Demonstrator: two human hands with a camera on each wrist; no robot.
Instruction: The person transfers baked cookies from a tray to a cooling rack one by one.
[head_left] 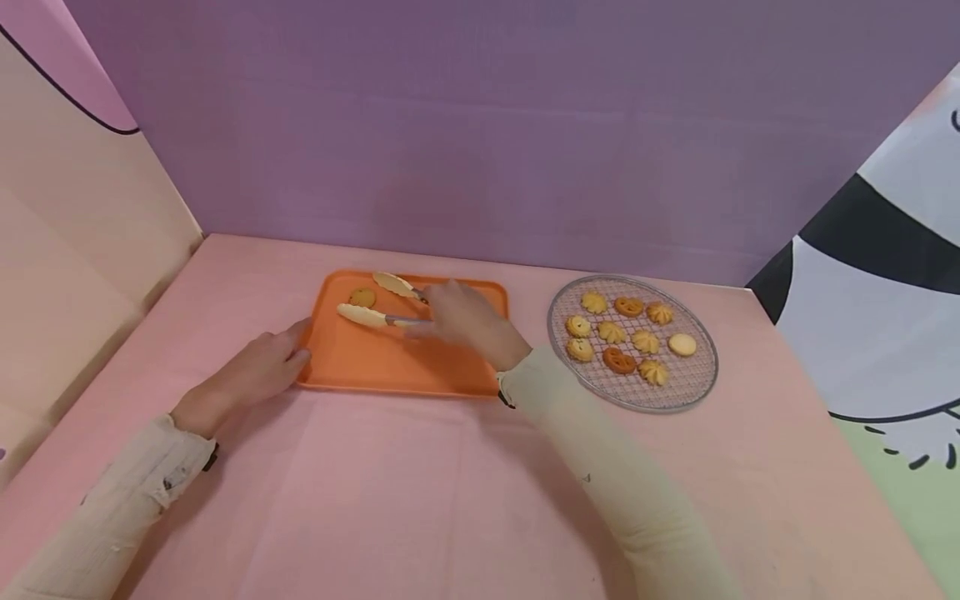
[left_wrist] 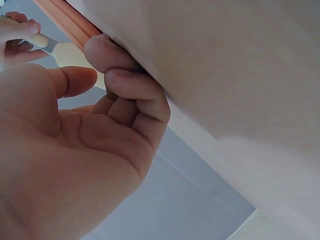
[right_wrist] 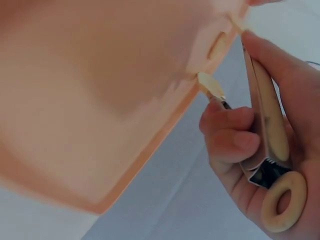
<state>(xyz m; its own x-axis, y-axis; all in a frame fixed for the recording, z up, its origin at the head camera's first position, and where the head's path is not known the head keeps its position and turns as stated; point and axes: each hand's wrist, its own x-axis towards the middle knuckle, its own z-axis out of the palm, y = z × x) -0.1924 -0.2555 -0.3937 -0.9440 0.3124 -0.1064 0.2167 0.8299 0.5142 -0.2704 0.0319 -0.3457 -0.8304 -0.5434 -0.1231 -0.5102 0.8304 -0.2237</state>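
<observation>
My right hand holds a pair of tongs with cream tips and a ring at the handle end. The tongs are spread over the orange tray, one tip on either side of a round golden cookie near the tray's back left corner. That cookie lies flat in the right wrist view, between the two tips. At the tray's left edge, my left hand grips the rim, thumb over it. Its fingers are curled in the left wrist view, fingertips right at the tray's side.
Right of the tray lies a round wire rack with several cookies spread over it, among them pretzel shapes and swirled ones. A purple wall rises behind the pink table.
</observation>
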